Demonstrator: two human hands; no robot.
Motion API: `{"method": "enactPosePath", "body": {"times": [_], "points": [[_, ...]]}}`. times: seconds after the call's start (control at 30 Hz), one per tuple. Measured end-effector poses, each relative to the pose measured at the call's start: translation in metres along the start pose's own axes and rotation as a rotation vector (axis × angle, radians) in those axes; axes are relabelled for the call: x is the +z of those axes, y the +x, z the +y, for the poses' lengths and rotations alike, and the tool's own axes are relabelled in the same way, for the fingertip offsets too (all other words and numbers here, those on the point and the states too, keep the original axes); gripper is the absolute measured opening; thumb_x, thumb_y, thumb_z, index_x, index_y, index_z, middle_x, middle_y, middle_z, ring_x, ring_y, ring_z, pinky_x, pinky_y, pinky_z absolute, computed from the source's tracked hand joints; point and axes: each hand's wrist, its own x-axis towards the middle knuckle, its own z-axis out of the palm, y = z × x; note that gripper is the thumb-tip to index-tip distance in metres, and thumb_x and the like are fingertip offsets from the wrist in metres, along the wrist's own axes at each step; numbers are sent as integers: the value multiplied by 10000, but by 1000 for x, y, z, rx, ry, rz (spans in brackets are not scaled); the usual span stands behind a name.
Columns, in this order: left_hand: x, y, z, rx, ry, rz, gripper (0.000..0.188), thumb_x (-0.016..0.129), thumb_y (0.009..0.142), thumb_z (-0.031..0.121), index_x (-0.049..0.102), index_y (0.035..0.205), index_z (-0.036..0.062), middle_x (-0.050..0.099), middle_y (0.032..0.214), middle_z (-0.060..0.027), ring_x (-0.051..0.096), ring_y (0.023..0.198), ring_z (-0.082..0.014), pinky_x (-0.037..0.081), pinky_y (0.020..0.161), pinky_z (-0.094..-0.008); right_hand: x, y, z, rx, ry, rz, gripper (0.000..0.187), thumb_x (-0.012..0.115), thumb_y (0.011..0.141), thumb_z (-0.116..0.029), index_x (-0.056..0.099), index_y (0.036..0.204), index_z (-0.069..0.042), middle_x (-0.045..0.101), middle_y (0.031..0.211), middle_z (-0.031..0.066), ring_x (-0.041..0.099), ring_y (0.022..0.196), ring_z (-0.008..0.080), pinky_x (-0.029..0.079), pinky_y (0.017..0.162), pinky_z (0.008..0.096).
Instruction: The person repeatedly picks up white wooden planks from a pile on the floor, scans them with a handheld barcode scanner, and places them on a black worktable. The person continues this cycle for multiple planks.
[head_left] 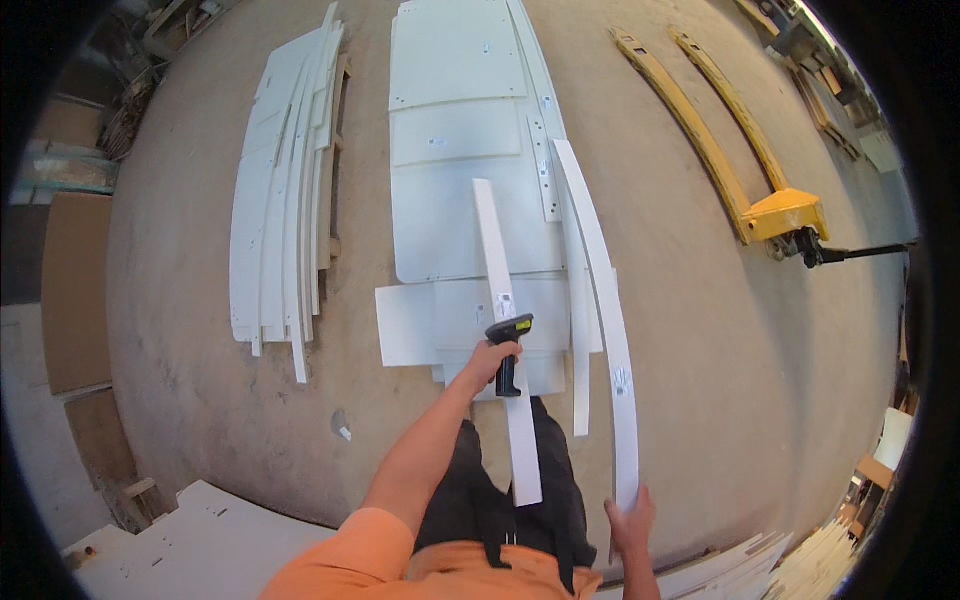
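My left hand (487, 365) is closed around the handle of a black handheld barcode scanner (507, 372). The scanner is over a narrow white board (490, 235), just below a printed label on it; whether they touch I cannot tell. My right hand (631, 522) grips the near end of a long white strip (622, 430), which runs away from me along the right side of the stack and has a label too. Beneath and beyond lies a stack of white panels (455, 60) of several sizes, some with labels and drilled holes.
A second pile of white boards (265, 200) rests on a wooden pallet to the left. At the far right stands a yellow pallet jack (785, 212) on the concrete floor (700, 330). A large white panel (215, 545) is at the lower left, and brown boards (75, 290) line the left wall.
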Motion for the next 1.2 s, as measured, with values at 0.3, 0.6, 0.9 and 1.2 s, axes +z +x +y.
{"method": "enactPosePath", "body": {"times": [0.3, 0.6, 0.9, 1.2], "points": [[20, -38, -150, -284, 23, 30, 219, 728, 732, 287, 677, 745, 75, 612, 672, -24, 546, 562, -135, 412, 494, -307, -103, -158, 2, 405, -306, -336, 691, 800, 736, -353, 562, 1275, 7, 682, 1077, 278, 659, 1027, 460, 519, 866, 523], [5, 6, -149, -306, 35, 72, 238, 726, 741, 285, 683, 745, 51, 620, 706, -26, 549, 609, -141, 411, 524, -306, -105, -127, -25, 367, -244, -314, 637, 797, 732, -353, 587, 1213, 8, 679, 948, 287, 660, 915, 484, 519, 787, 540], [-26, 75, -145, -312, 156, -22, 253, 727, 728, 301, 683, 765, 54, 624, 685, -24, 534, 570, -127, 387, 488, -305, -70, -89, -2, 277, -170, -308, 641, 829, 707, -318, 593, 1195, 24, 674, 930, 265, 675, 880, 435, 534, 759, 494], [-32, 173, -179, -49, 471, 143, 376, 767, 714, 325, 707, 890, -2, 676, 773, -88, 598, 665, -207, 476, 612, -386, -22, -58, 9, 334, -149, -312, 672, 848, 710, -293, 583, 1239, 25, 671, 1010, 263, 668, 934, 429, 523, 808, 491]]}}
